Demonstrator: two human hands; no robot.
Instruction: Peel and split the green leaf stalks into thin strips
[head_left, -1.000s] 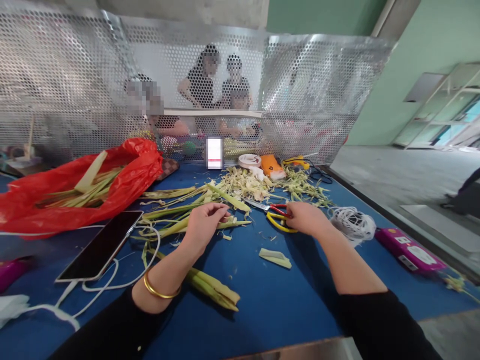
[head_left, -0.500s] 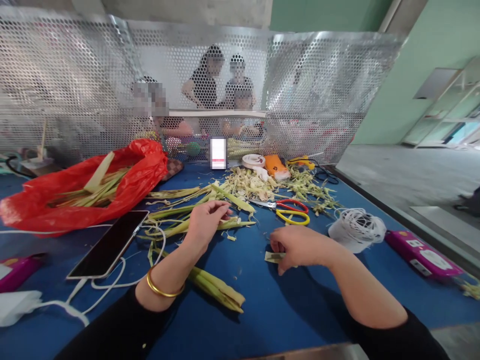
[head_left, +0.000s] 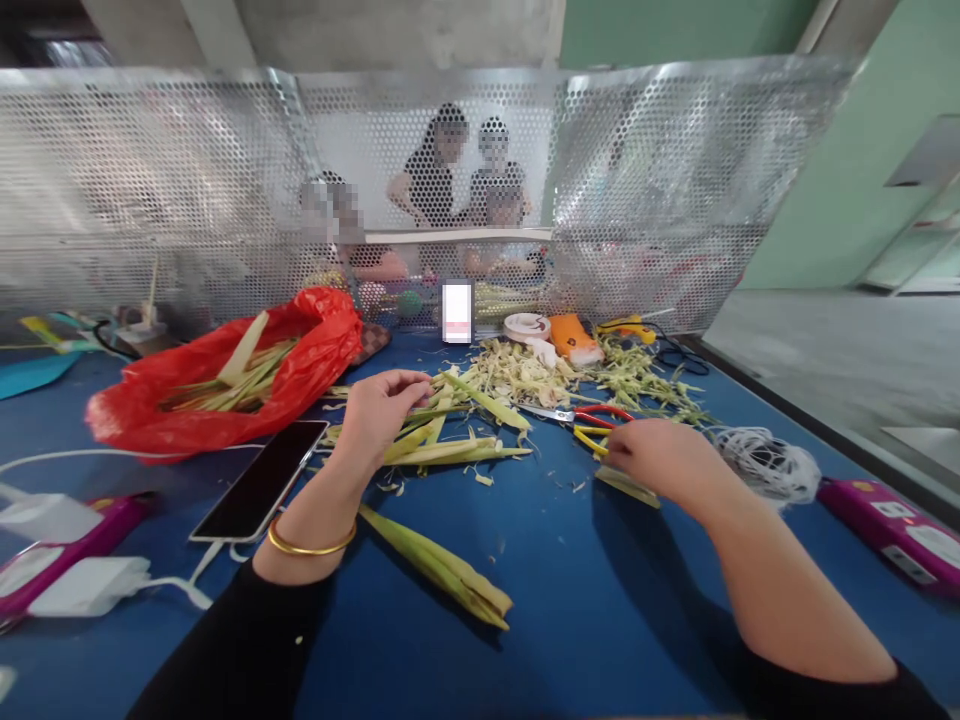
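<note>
My left hand (head_left: 384,412) is closed, thumb against fingers, over a pile of long green leaves (head_left: 450,452); what it may pinch is too small to name. Beside the scissors (head_left: 592,418), with their red and yellow handles, is my right hand (head_left: 664,462). Its fingers are bent down and mostly hidden, and a short pale leaf piece (head_left: 628,487) shows under them. Nearer to me a folded green leaf bundle (head_left: 442,568) lies on the blue table (head_left: 555,640).
A red plastic bag (head_left: 225,430) with leaves and a phone (head_left: 262,482) with white cables are at left. Leaf scraps (head_left: 517,375), a tape roll (head_left: 527,326) and white string (head_left: 769,465) lie further back and right. People sit and stand behind a perforated screen (head_left: 637,180).
The view has shifted, with most things now further right. My right hand has moved forward and right, to the scissors' handles. My left hand has drawn back leftward from the leaf pile.
</note>
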